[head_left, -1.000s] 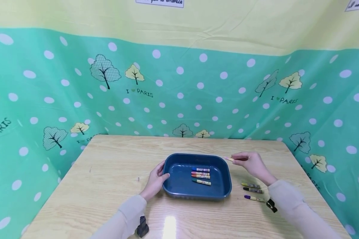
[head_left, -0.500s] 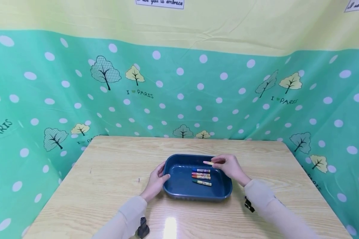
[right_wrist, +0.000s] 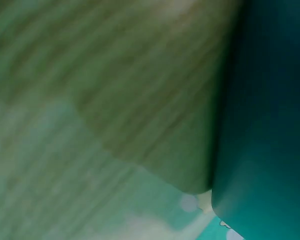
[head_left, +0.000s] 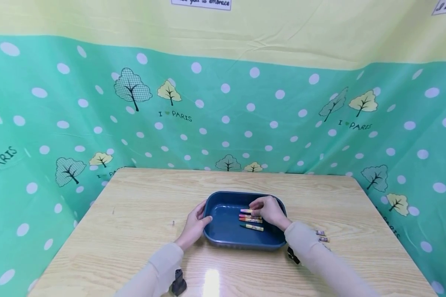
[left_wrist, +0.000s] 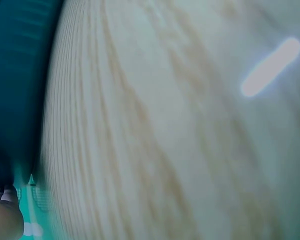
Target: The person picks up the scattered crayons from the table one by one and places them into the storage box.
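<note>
a pink-tipped crayon (head_left: 246,210) is pinched in the right hand's (head_left: 269,210) fingertips, low over the right half of the dark blue tray (head_left: 223,229); contact with its floor cannot be told. the tray's left side is gripped by the left hand (head_left: 194,226). the crayon is apparently being laid far of the orange-tipped crayon (head_left: 250,220). level lowering, then a loosened pinch, seems called for next.

Right hand (head_left: 269,211) apparently covers one end of pink-tipped crayon (head_left: 245,210); sleeve (head_left: 314,251) partly hides crayons (head_left: 321,233) on surface (head_left: 145,210). Wrist views blurred.
</note>
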`<state>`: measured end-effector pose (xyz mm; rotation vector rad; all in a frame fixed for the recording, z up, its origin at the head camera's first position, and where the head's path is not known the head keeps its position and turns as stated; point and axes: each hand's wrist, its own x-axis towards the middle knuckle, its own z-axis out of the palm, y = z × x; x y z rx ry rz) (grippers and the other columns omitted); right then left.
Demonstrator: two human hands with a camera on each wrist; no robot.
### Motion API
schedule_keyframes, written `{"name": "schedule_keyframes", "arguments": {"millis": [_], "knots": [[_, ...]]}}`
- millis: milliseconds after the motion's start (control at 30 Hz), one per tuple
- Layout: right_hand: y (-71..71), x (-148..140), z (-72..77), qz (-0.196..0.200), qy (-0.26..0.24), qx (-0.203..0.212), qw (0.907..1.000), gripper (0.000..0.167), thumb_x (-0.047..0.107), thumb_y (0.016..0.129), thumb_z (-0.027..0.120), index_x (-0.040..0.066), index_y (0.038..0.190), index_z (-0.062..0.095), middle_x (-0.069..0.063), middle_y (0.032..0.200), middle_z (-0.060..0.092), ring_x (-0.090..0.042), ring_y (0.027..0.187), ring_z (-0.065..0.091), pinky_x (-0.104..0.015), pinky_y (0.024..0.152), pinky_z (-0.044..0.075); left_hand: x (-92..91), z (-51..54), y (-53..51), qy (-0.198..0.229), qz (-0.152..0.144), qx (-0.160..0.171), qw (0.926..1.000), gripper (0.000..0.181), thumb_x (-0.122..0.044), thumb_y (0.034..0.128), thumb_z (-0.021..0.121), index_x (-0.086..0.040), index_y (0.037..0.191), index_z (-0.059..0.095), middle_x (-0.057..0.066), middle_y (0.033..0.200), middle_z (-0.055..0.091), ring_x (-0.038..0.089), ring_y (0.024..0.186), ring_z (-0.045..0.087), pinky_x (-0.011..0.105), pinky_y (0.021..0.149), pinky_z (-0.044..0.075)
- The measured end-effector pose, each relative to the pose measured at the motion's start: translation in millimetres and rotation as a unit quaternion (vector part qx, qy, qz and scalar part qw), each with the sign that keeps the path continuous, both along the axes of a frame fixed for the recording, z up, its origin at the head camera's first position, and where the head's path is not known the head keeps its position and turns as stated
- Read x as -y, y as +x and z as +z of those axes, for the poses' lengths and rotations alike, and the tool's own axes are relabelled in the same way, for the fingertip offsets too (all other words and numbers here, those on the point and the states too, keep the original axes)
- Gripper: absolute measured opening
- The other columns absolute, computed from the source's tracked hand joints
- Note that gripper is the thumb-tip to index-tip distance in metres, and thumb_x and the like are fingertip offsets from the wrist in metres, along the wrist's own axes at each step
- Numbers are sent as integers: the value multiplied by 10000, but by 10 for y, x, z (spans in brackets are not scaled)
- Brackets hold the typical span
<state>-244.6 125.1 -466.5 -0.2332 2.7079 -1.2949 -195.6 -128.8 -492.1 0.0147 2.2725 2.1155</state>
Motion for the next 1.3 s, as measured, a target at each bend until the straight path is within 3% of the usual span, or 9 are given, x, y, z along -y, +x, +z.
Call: {"name": "schedule_keyframes", "arguments": {"millis": [300,767,1100,1300], "knots": [[-8,-5,-41,115,81,57,9999,184,-2,728,715,64,900,720,-21,795,697,-104,711,646,-249,625,565,-21,9,8,-88,45,-45,9999,585,33,844,518,15,1396,325,254,1419,346,380,1296,357,456,1060,330],[2,16,-32,182,-284,167,9993,201,-39,761,671,19,951,702,-64,849,703,-138,721,668,-265,642,581,-9,35,24,-24,36,-6,10000,593,34,843,520,17,1399,316,257,1423,336,375,1302,349,444,1068,322],[21,6,12,297,-582,186,9977,227,5,785,666,7,1010,685,-78,898,705,-159,798,668,-285,691,581,-22,93,51,-17,35,15,10000,589,44,841,515,28,1395,316,265,1423,331,385,1303,342,456,1067,321],[52,-80,157,321,-591,-31,9977,242,49,797,674,21,1037,680,-113,947,704,-160,850,666,-282,732,572,-11,27,16,6,69,0,10000,596,45,836,526,31,1394,317,265,1424,328,383,1305,339,455,1069,317]]}}
